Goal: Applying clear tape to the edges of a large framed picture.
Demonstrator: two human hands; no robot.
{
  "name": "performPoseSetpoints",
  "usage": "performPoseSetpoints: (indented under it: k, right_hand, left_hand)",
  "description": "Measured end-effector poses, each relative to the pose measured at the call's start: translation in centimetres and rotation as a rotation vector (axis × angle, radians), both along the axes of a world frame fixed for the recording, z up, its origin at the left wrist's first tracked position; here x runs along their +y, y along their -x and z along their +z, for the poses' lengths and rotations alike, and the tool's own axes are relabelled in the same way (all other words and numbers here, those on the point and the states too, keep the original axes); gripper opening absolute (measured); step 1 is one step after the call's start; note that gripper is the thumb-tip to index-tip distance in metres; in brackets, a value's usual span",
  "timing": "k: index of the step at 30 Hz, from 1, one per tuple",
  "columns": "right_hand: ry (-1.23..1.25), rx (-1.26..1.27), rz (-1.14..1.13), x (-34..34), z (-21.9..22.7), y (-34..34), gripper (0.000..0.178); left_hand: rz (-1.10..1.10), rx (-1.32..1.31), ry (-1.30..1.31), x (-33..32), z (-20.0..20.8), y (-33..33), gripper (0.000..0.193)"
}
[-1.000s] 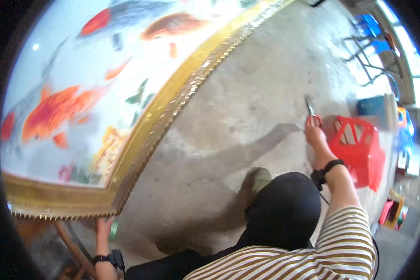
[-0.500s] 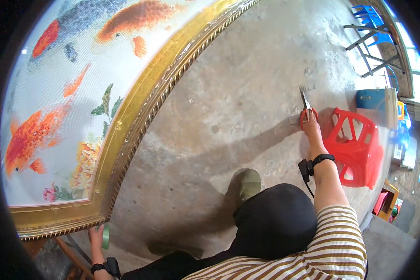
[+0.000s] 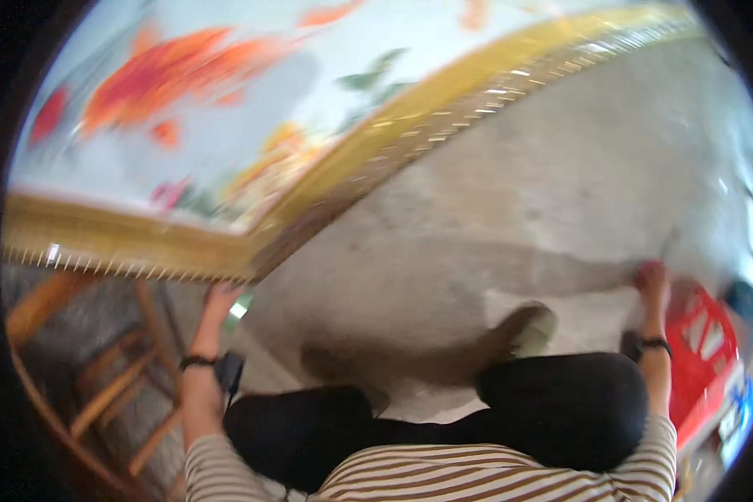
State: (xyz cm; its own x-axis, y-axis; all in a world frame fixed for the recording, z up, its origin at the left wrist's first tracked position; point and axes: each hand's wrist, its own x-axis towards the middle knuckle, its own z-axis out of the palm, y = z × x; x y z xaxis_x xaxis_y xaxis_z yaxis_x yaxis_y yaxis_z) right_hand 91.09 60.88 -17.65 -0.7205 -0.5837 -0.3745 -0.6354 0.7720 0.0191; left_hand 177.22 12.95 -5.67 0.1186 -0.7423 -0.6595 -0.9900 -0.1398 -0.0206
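Observation:
A large picture of orange fish and flowers (image 3: pixel 226 92) fills the upper left, bordered by an ornate gold frame (image 3: pixel 134 234). Just below the frame's near corner is my left hand (image 3: pixel 220 298), closed, its fingers blurred and partly hidden. A small, shiny green object (image 3: pixel 241 308) sits at those fingers and looks held; its kind is unclear. Far to the right, low over the floor, my right hand (image 3: pixel 654 289) is closed on red-handled scissors (image 3: pixel 649 271). Their blades are smeared by motion and barely show.
Beside my right forearm stands a red plastic stool (image 3: pixel 701 356). Under the picture at left are wooden chair or stand bars (image 3: pixel 113 393). Grey concrete floor (image 3: pixel 510 209) stretches ahead of my knees. A blue-green container (image 3: pixel 746 303) shows at the right edge.
The view has swung right and down, so picture and stool appear shifted. My right arm has drawn nearer with the scissors. The left hand remains by the frame corner with the green object.

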Motion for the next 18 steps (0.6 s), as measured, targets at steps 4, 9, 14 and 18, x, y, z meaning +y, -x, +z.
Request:
performPoseSetpoints:
  k: [4,9,14,18]
  right_hand:
    - [0.533,-0.753,-0.451,7.7,-3.2,1.8,0.029]
    - [0.231,-0.274,-0.286,1.9,0.6,-1.8,0.042]
    - [0.361,-0.11,0.83,-21.0,13.4,-11.6,0.027]
    - [0.29,-0.672,0.869,-33.0,16.1,-19.7,0.023]
  left_hand:
    - [0.054,0.144,-0.059,0.1,-2.1,6.7,0.041]
    - [-0.049,0.201,0.022,0.6,0.3,6.4,0.03]
    - [-0.025,0.239,-0.022,1.2,0.6,4.7,0.036]
    - [-0.008,0.408,-0.008,1.6,-1.3,4.7,0.037]
